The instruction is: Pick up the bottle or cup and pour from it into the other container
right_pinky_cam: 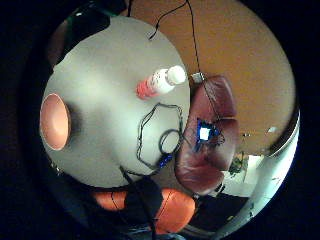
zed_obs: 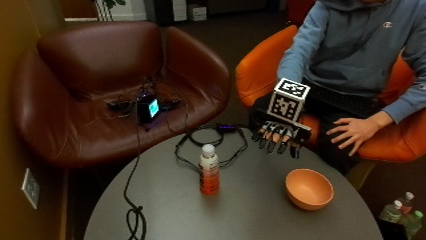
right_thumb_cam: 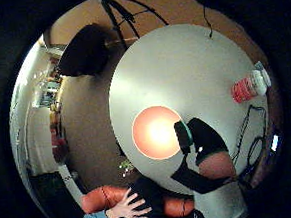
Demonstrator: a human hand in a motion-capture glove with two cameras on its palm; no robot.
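Note:
A clear bottle (zed_obs: 209, 172) with orange liquid and a white cap stands upright near the middle of the round grey table (zed_obs: 253, 215). To its right sits an orange bowl (zed_obs: 309, 188), which looks empty. My gloved right hand (zed_obs: 279, 135) hovers above the table's far edge, fingers relaxed and spread downward, holding nothing. It is apart from both the bottle and the bowl. The palm views look down on the bottle (right_pinky_cam: 161, 83) (right_thumb_cam: 249, 85) and the bowl (right_pinky_cam: 54, 121) (right_thumb_cam: 157, 132) from well above.
A black cable loop (zed_obs: 210, 142) lies on the table behind the bottle, and another cable (zed_obs: 133, 200) runs along the left side. A brown armchair (zed_obs: 100, 85) stands behind the table. The person's bare left hand (zed_obs: 354, 131) rests on their lap.

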